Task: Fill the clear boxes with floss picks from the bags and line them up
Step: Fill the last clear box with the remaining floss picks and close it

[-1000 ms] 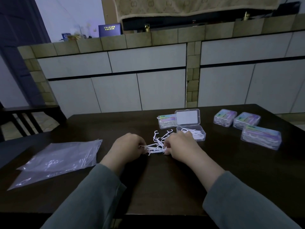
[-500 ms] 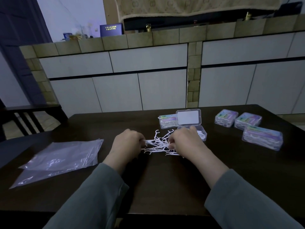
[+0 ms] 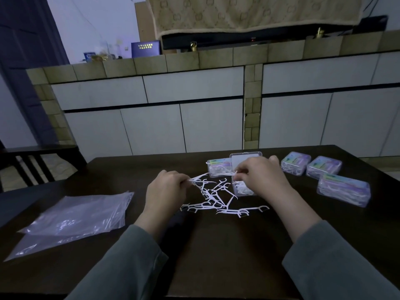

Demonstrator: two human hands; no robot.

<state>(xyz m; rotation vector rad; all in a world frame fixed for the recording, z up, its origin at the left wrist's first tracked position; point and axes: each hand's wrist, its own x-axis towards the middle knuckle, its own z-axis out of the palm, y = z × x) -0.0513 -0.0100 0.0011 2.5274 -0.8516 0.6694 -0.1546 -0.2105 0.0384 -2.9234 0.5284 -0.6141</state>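
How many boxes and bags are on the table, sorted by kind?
Closed boxes: 4
Open box: 1
Bags: 2, as far as the overlapping stack shows
Loose floss picks: a tangled pile, too many to count
Total boxes and bags: 7

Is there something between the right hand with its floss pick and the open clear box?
Nothing visible. The right hand pinches a floss pick directly above the open clear box, whose lid stands raised behind it.
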